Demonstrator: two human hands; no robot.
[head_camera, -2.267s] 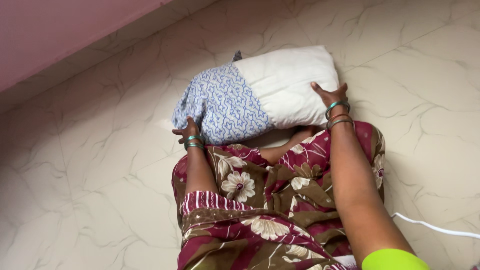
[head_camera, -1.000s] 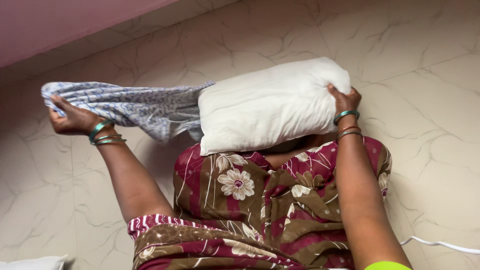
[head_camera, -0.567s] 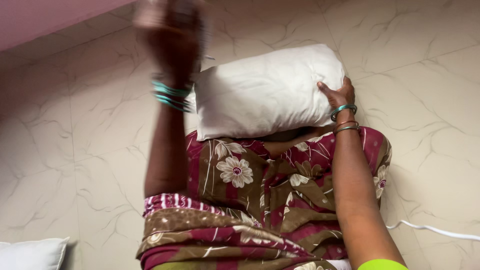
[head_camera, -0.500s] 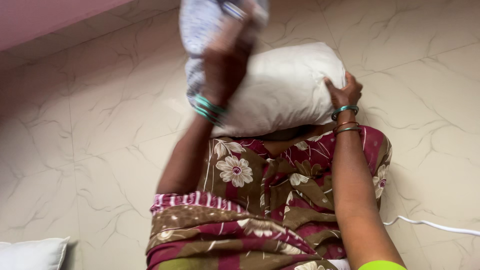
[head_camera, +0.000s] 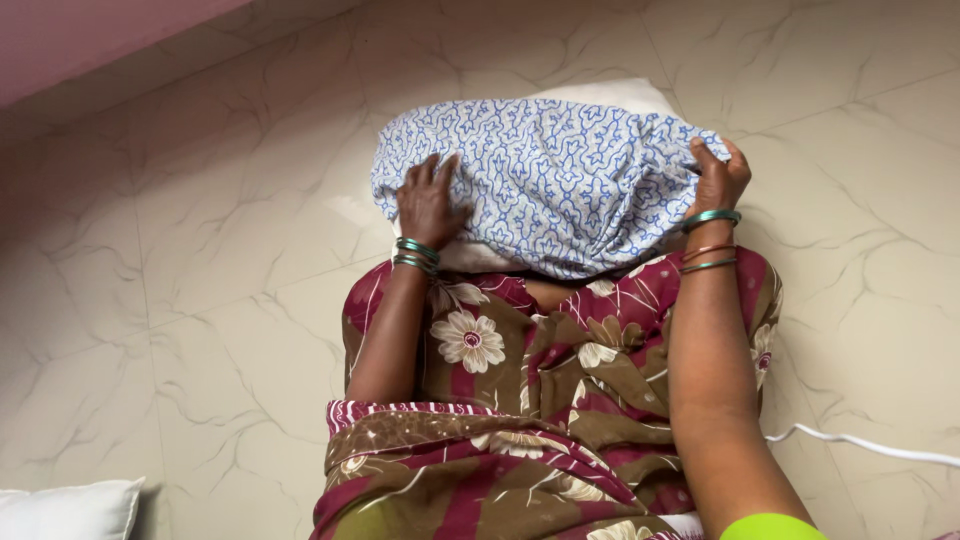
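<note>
Pillow rests on the lap, propped over the knees, mostly hidden under the blue-patterned cover draped over it; only a white strip shows at top and bottom. Left hand lies flat, fingers spread, on the cover's left side, likely pinning it. Right hand pinches the cover's bunched right edge, seemingly to tug it. Pillow sits between the 2 hands. Floor is pale marble tile; 2nd pillow lower left, white cable right.

light: soft, even, indoor; shadows: faint; focus: sharp; glare: mild
</note>
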